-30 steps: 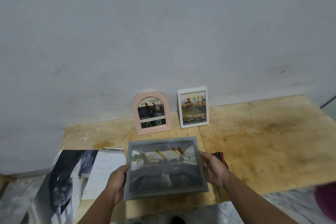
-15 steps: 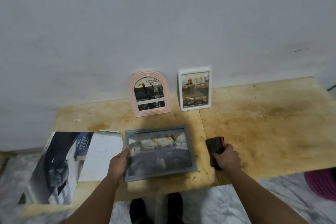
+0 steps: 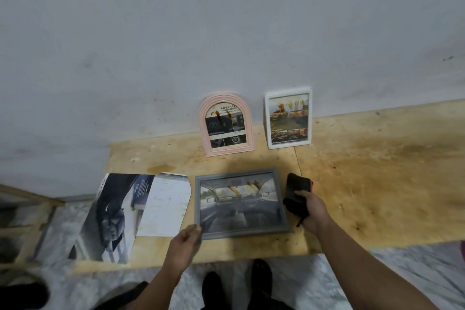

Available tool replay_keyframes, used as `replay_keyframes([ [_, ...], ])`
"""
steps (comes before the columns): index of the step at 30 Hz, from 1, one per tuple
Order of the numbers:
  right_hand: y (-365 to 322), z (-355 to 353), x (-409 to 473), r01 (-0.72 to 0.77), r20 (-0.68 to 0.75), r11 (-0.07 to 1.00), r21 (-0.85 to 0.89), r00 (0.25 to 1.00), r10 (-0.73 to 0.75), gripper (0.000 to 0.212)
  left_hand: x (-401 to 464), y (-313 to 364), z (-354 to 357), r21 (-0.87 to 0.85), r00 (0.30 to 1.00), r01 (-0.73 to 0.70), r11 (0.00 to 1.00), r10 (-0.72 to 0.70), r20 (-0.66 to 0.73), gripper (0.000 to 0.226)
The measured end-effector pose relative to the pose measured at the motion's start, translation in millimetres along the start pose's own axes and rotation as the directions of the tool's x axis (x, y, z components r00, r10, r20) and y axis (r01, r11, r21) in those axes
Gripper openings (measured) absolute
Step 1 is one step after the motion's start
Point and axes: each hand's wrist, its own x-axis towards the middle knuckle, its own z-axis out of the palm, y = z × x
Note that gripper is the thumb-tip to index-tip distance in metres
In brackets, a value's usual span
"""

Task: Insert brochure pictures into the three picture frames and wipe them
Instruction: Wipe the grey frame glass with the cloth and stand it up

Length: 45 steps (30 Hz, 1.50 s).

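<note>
Since a second ago the grey frame (image 3: pixel 240 202) has gone from held up in both hands to lying flat, face-up, on the plywood tabletop (image 3: pixel 364 184), and the right hand (image 3: pixel 310 211) has let go of it to grab the black cloth (image 3: pixel 297 195). Right hand is now closed around the cloth, just right of the frame's edge. Left hand (image 3: pixel 185 240) sits at the frame's near-left corner, fingers curled; blur means I can't tell if it's pinching the corner or only touching it. Picture already sits in the grey frame. Pink arched frame (image 3: pixel 226 124) and white frame (image 3: pixel 288 118) stand leaning on the wall (image 3: pixel 226 33), both filled, both with orange-brown drips on the front. Brochure (image 3: pixel 130 211) lies open to the left. Judgement: step in hand is wiping the grey frame. Frame looks light and stiff, with a glossy front that is probably fragile, so it will likely slide on the wood under wiping. Best to pin it at the corner or rim, not the pane. Cloth is soft; bunch it and use flat pressure.
</note>
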Motion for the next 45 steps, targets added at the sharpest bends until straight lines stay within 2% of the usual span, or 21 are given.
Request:
replay_keyframes([
  [1, 3.3, 6.2, -3.6, -0.030, 0.041, 1.000, 0.004, 0.999, 0.030, 0.025, -2.5, -5.6, -1.7, 0.011, 1.000, 0.005, 1.000, -0.006, 0.010, 0.013],
  [4, 19.6, 21.8, -16.4, -0.105, 0.150, 0.994, 0.008, 0.983, 0.103, 0.030, -7.5, -20.8, -8.0, 0.049, 0.998, -0.038, 0.998, 0.036, 0.050, 0.036],
  [5, 27.9, 26.5, -20.5, -0.120, 0.184, 0.993, 0.011, 0.976, 0.116, 0.035, -9.1, -24.0, -10.7, 0.062, 0.997, -0.056, 0.997, 0.052, 0.055, 0.035],
  [8, 53.8, 36.6, -34.3, -0.168, 0.250, 0.986, 0.017, 0.955, 0.159, 0.043, -10.5, -34.8, -18.9, 0.086, 0.997, -0.057, 0.995, 0.052, 0.057, 0.012],
  [10, 69.4, 41.1, -42.4, -0.185, 0.259, 0.983, 0.014, 0.950, 0.175, 0.045, -8.7, -46.6, -23.0, 0.107, 0.996, -0.060, 0.992, 0.053, 0.067, 0.016],
  [12, 80.5, 44.7, -52.4, -0.174, 0.259, 0.985, -0.020, 0.950, 0.173, 0.045, -6.1, -61.6, -28.7, 0.132, 0.994, -0.088, 0.987, 0.078, 0.080, 0.029],
  [14, 88.9, 49.6, -65.8, -0.136, 0.251, 0.988, -0.070, 0.957, 0.149, 0.042, -2.9, -75.7, -33.3, 0.187, 0.991, -0.112, 0.976, 0.095, 0.098, 0.023],
  [16, 96.7, 52.2, -75.1, -0.087, 0.184, 0.984, -0.156, 0.976, 0.116, 0.043, -4.6, -86.3, -37.0, 0.259, 0.985, -0.164, 0.952, 0.143, 0.099, 0.023],
  [20, 118.2, 45.8, -80.0, 0.057, 0.001, 0.891, -0.451, 0.998, -0.063, 0.065, -10.1, -103.7, -41.6, 0.339, 0.975, -0.218, 0.915, 0.189, 0.116, 0.027],
  [22, 136.6, 35.6, -78.5, 0.116, -0.002, 0.845, -0.523, 0.991, -0.137, 0.067, -12.1, -117.0, -40.7, 0.340, 0.970, -0.237, 0.910, 0.201, 0.139, 0.036],
  [24, 148.8, 33.2, -95.7, 0.127, 0.013, 0.812, -0.570, 0.989, -0.146, 0.063, -19.1, -127.4, -40.3, 0.345, 0.955, -0.291, 0.892, 0.252, 0.156, 0.034],
  [26, 159.1, 34.0, -118.0, 0.115, 0.024, 0.831, -0.544, 0.992, -0.121, 0.055, -24.7, -136.6, -41.8, 0.354, 0.939, -0.340, 0.871, 0.296, 0.172, 0.022],
  [30, 169.4, 39.9, -152.2, -0.045, 0.113, 0.955, -0.293, 0.990, 0.082, 0.034, -19.5, -134.3, -44.7, 0.349, 0.906, -0.422, 0.837, 0.381, 0.181, 0.035],
  [33, 171.1, 46.2, -158.7, -0.084, 0.142, 0.968, -0.235, 0.983, 0.119, 0.036, -5.2, -114.8, -50.3, 0.429, 0.872, -0.487, 0.760, 0.452, 0.190, 0.054],
  [36, 169.3, 53.3, -156.2, -0.075, 0.122, 0.953, -0.294, 0.986, 0.115, 0.041, 22.8, -102.0, -51.3, 0.524, 0.802, -0.573, 0.630, 0.563, 0.201, 0.075],
  [38, 163.5, 62.9, -151.3, -0.050, 0.113, 0.924, -0.380, 0.989, 0.100, 0.036, 46.1, -93.6, -44.3, 0.594, 0.750, -0.611, 0.523, 0.623, 0.222, 0.076],
  [41, 150.9, 85.2, -129.8, 0.077, 0.125, 0.845, -0.529, 0.992, -0.012, 0.027, 78.0, -74.0, -31.1, 0.677, 0.706, -0.616, 0.403, 0.665, 0.246, 0.085],
  [45, 123.0, 132.8, -81.8, 0.270, 0.244, 0.698, -0.663, 0.960, -0.139, 0.030, 112.9, -62.5, -23.0, 0.738, 0.630, -0.625, 0.253, 0.722, 0.286, 0.117],
])
